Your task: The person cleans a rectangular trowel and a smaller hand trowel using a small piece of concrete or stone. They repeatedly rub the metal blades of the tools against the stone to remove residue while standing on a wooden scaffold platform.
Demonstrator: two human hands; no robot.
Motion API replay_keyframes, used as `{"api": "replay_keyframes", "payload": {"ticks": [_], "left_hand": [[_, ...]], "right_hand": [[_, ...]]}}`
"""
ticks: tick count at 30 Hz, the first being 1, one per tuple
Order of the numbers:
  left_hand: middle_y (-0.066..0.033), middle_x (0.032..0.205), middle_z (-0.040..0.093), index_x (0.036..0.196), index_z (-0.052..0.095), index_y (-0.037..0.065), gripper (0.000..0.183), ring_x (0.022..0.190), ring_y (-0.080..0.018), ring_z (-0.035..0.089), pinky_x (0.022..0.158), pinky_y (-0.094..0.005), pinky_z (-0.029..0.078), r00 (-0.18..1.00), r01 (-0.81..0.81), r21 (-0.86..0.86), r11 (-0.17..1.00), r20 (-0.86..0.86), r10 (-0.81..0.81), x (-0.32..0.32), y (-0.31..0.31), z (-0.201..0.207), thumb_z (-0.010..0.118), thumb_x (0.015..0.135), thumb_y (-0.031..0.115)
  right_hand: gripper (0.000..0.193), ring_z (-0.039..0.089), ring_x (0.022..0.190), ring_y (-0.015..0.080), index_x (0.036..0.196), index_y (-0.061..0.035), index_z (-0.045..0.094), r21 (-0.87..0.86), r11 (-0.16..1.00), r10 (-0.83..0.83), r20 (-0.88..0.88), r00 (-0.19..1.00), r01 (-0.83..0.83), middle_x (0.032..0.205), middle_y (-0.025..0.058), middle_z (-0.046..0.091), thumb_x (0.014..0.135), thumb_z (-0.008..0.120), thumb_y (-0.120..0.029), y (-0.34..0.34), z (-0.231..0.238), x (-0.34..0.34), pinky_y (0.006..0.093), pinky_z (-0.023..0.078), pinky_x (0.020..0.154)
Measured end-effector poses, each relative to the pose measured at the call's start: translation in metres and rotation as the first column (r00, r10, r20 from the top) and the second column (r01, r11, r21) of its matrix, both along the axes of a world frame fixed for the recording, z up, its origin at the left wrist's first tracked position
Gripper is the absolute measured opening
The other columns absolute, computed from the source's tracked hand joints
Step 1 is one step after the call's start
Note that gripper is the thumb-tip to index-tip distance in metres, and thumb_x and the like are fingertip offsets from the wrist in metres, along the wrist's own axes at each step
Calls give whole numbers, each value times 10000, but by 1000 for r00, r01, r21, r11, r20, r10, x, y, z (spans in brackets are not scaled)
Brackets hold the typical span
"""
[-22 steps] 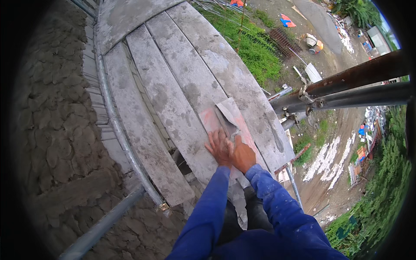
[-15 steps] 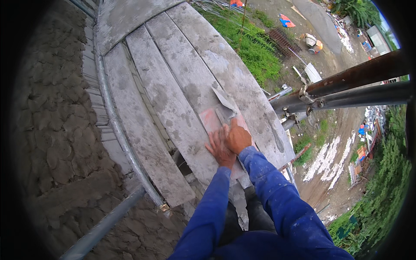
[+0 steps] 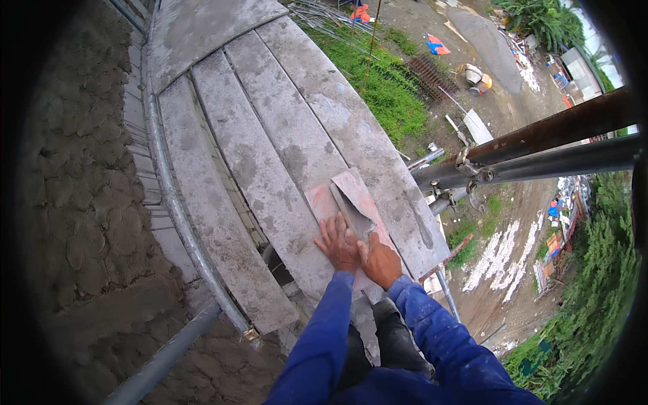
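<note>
A long, flat board with worn pinkish-red patches (image 3: 314,196) lies on the scaffold planks in front of me. My left hand (image 3: 338,244) rests flat on it, palm down with fingers spread. My right hand (image 3: 381,260) is closed around the handle of a trowel, thumb toward the blade. The trowel's grey metal blade (image 3: 353,210) points away from me and slants across the board, its edge close to or on the surface. Most of the trowel's handle is hidden in my fist. Both hands are close together.
Grey planks (image 3: 270,128) form a platform with gaps between them. A metal pipe (image 3: 177,192) runs along the left, beside a rough mortar wall (image 3: 88,196). Scaffold tubes with clamps (image 3: 526,145) stand at right. Far below lie grass, dirt and a cement mixer (image 3: 476,78).
My right hand has drawn the trowel back toward me and slightly right, uncovering more of the board's far end. My left hand stays on the board. The view has shifted a little.
</note>
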State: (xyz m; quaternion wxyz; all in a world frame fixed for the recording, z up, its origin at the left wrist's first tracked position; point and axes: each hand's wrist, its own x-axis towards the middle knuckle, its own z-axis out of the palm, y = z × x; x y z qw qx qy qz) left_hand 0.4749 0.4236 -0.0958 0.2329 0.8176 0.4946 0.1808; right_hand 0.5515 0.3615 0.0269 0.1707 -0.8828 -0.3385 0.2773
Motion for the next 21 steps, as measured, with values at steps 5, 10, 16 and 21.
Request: {"api": "replay_keyframes", "payload": {"ticks": [5, 10, 16, 21], "left_hand": [[-72, 1539, 414, 1490, 465, 143, 572, 1513, -354, 235, 1146, -692, 105, 998, 32, -19, 999, -53, -33, 13, -13, 3, 436, 1003, 442], [-62, 1508, 470, 1479, 511, 160, 563, 1494, -341, 284, 1157, -671, 96, 1000, 11, 52, 999, -7, -11, 0, -3, 2, 336, 1029, 450], [-80, 1539, 432, 1499, 469, 116, 582, 1506, -345, 253, 1165, -657, 84, 1000, 18, -98, 995, 25, -16, 15, -7, 9, 390, 1001, 405], [-76, 1529, 444, 1496, 475, 117, 568, 1506, -338, 258, 1165, -662, 82, 999, -8, -47, 999, -45, 6, 6, 2, 10, 364, 1010, 389]], "right_hand": [[457, 677, 798, 503, 1172, 6, 493, -49, 998, -49, -4, 999, 48, 842, 316, 685, 1025, 477, -427, 63, -2, 48, 587, 530, 706], [438, 683, 785, 495, 1115, -10, 511, 24, 1000, -8, 3, 1000, 8, 843, 297, 697, 1024, 473, -437, 16, 8, 7, 586, 535, 686], [450, 676, 802, 507, 1138, -12, 496, -83, 996, -38, 29, 999, 41, 862, 300, 697, 1018, 478, -446, 46, 1, 45, 598, 526, 709], [453, 674, 779, 513, 1169, -20, 479, -93, 996, 10, -25, 1000, -12, 866, 321, 688, 1023, 462, -449, 25, 8, 37, 609, 522, 709]]}}
